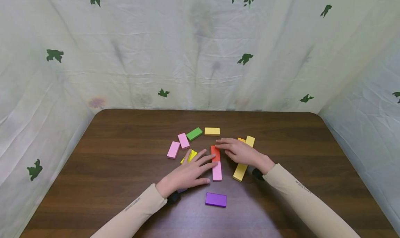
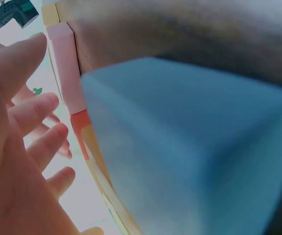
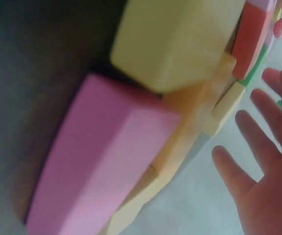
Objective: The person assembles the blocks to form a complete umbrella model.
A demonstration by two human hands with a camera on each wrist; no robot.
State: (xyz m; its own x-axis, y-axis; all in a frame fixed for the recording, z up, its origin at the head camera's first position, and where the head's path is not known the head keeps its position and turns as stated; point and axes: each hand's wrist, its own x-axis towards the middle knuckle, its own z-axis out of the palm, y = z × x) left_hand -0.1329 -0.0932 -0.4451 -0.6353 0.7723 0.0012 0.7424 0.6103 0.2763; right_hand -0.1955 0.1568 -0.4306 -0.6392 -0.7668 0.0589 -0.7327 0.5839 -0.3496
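Observation:
A red block (image 1: 215, 150) and a pink block (image 1: 217, 173) lie end to end on the table. My left hand (image 1: 185, 173) hovers over the left side with spread fingers, two fingertips overlapping these blocks in the head view. Beneath that hand lies a yellow block (image 1: 192, 154), partly covered. A blue block (image 2: 170, 112) looms large under the left wrist. From the right, my right hand (image 1: 240, 152) reaches with extended fingers to the red block's far end. Under it are pale yellow blocks (image 1: 240, 172), an orange block (image 1: 241, 139) and a deeper pink block (image 3: 97, 152).
Farther back lie a pale yellow block (image 1: 212, 131) and a green block (image 1: 194, 133). Two pink blocks (image 1: 173, 150) sit to the left. Nearer the front is a purple block (image 1: 216, 200). A white leaf-patterned curtain (image 1: 200, 57) borders the brown table (image 1: 125, 144).

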